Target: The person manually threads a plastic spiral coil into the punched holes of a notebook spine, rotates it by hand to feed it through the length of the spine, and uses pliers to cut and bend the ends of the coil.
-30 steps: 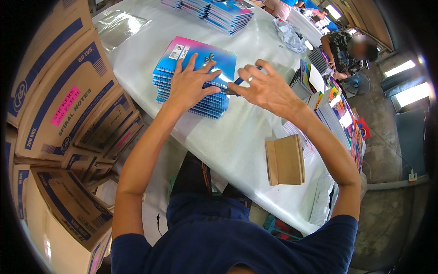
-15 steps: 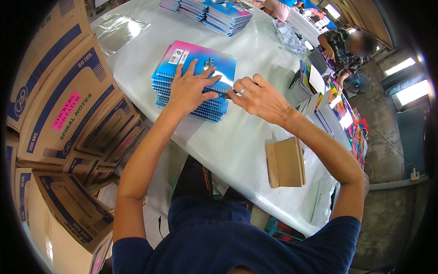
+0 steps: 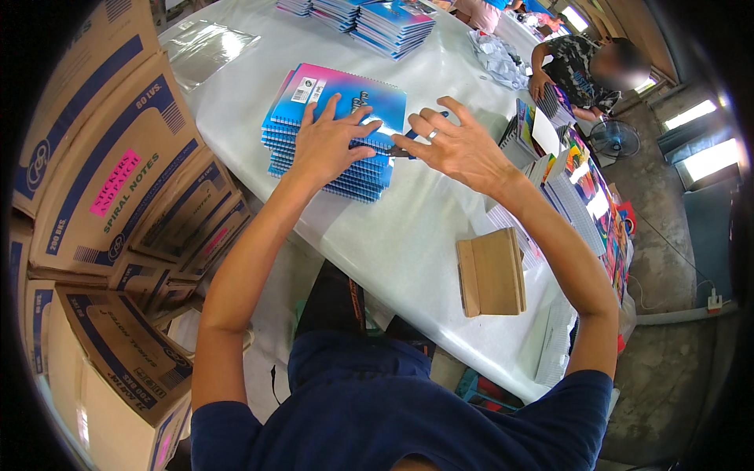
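Observation:
A stack of blue and pink spiral notebooks [image 3: 330, 85] lies on the table in front of me, its coils showing along the near edge. My left hand [image 3: 334, 145] rests on the top cover with its fingers spread. At the stack's right corner, my right hand [image 3: 452, 149] holds a small dark hand tool [image 3: 403, 149] with a bit of blue on it, which looks like pliers. Its tip is close to the end of the coil; whether they touch I cannot tell. My fingers hide most of the tool.
More notebook stacks [image 3: 393, 30] stand at the far edge, near clear plastic sheets [image 3: 208, 51]. A folded brown cardboard piece [image 3: 492, 271] and colourful notebooks [image 3: 577, 204] lie to the right. Cartons [image 3: 118, 157] are piled at left. Another person [image 3: 577, 71] works across the table beside a fan [image 3: 614, 139].
My right hand has shifted slightly right and its fingers have loosened, showing more of the tool. My left hand stays on the stack. The other person has changed posture.

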Motion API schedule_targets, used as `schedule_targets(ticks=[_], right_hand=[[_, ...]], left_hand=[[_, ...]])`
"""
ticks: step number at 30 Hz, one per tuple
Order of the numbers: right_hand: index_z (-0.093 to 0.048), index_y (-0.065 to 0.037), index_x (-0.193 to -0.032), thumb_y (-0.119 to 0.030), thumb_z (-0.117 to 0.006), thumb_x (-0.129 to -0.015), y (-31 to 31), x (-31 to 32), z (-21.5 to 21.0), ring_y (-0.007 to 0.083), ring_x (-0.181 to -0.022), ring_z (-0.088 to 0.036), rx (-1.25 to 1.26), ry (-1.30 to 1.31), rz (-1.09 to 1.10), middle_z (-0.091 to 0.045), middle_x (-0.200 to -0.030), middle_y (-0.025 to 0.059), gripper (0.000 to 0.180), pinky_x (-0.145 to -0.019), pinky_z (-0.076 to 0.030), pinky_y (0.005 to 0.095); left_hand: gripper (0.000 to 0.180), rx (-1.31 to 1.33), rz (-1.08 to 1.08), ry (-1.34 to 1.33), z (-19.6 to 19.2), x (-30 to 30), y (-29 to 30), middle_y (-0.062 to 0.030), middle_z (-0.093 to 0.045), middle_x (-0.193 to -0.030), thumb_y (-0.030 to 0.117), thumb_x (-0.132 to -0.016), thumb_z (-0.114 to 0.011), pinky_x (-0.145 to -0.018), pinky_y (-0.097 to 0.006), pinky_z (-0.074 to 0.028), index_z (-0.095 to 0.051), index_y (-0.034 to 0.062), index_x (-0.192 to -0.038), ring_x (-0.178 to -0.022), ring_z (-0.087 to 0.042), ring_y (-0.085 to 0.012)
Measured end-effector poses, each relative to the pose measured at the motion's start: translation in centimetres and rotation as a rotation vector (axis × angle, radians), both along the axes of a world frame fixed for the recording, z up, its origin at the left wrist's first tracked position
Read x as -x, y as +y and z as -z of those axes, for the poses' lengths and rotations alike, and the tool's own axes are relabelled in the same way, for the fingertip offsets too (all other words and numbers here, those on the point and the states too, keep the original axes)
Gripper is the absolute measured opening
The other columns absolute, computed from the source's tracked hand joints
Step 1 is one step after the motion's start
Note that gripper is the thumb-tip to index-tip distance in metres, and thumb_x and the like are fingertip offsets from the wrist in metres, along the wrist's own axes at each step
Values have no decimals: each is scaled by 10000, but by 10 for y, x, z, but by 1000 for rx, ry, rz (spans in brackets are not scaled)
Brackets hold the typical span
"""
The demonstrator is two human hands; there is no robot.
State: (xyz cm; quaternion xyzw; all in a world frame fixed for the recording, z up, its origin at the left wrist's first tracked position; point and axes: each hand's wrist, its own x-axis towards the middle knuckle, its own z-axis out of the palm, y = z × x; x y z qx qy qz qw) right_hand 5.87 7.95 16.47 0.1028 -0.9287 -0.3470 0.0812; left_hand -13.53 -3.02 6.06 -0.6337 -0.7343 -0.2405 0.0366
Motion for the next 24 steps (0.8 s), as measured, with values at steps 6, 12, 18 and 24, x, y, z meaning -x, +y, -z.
schedule_targets(ticks=[6, 12, 18, 24], right_hand=[[-591, -156, -1252, -120, -630, -833, 0, 3, 6, 157, -1140, -493, -148, -100, -20, -536, -1144, 8, 422, -1044, -381, 379], [-656, -80, -1061, -95, -662, -744, -36, 13, 21, 173, -1055, -529, 39, -206, 472, -583, -1098, 34, 317, -916, -422, 298], [-659, -82, -1101, -96, -667, -755, -34, 8, 6, 183, -1057, -534, 70, -18, 295, -587, -1064, 52, 346, -983, -394, 378], [-659, -114, -1129, -101, -662, -760, -16, 4, 6, 146, -1089, -510, -10, -84, -67, -572, -1054, 31, 370, -1025, -367, 385]], left_hand=[[506, 22, -4, -4, -1, -1, 0, 102, -493, -1441, 420, -810, -697, -1158, -552, -180, -592, 379, -1303, -1416, -316, -295], [529, 14, 7, 3, 0, 0, -1, 93, -485, -1450, 421, -798, -707, -1158, -555, -179, -588, 370, -1311, -1420, -310, -299], [652, -68, 47, 18, 7, 3, -5, 81, -464, -1468, 437, -716, -757, -1156, -559, -184, -569, 352, -1335, -1422, -301, -305], [684, -59, 56, 10, 7, 5, -2, 84, -460, -1470, 451, -689, -766, -1157, -546, -192, -569, 348, -1336, -1421, -302, -306]])
